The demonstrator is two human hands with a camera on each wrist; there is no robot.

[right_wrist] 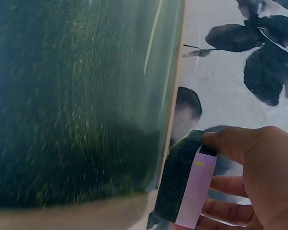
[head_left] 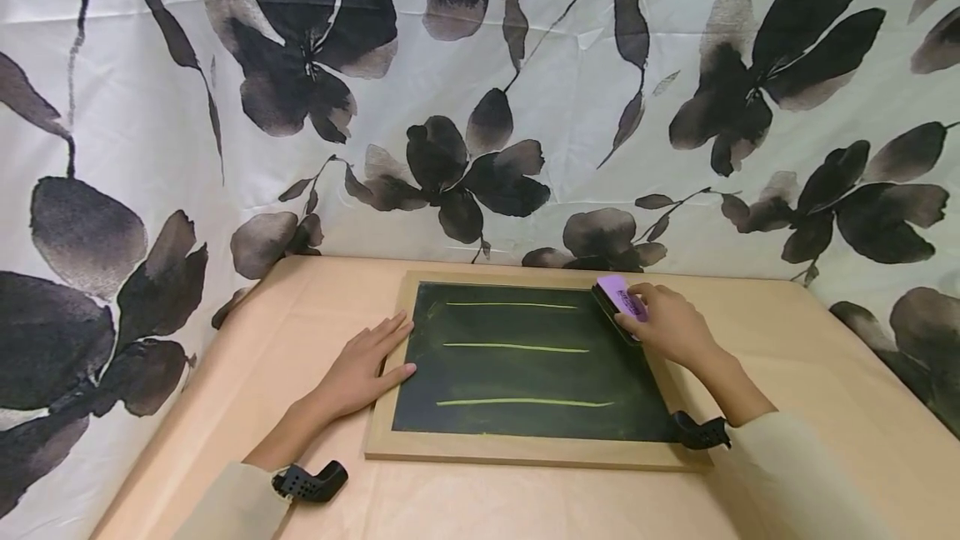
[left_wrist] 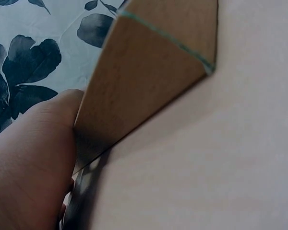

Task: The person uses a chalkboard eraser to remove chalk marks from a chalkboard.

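A chalkboard (head_left: 517, 376) in a light wooden frame (head_left: 525, 451) lies on the table, with three yellow chalk lines across its dark surface. My left hand (head_left: 360, 367) rests on the frame's left side, fingers stretched out and thumb apart. In the left wrist view, that hand (left_wrist: 33, 158) is right at the wooden frame (left_wrist: 144, 72). At the board's upper right corner, my right hand (head_left: 675, 326) grips a purple eraser (head_left: 615, 293) with a dark felt pad. Thumb and fingers hold its sides in the right wrist view, where the felt (right_wrist: 175, 184) faces the board.
Tan covering lies over the table (head_left: 292, 332) around the board. Behind it hangs a white cloth (head_left: 570, 123) with dark flowers. Each wrist wears a black device, one at the left (head_left: 311, 482) and one at the right (head_left: 701, 432). Yellow chalk dust specks the board.
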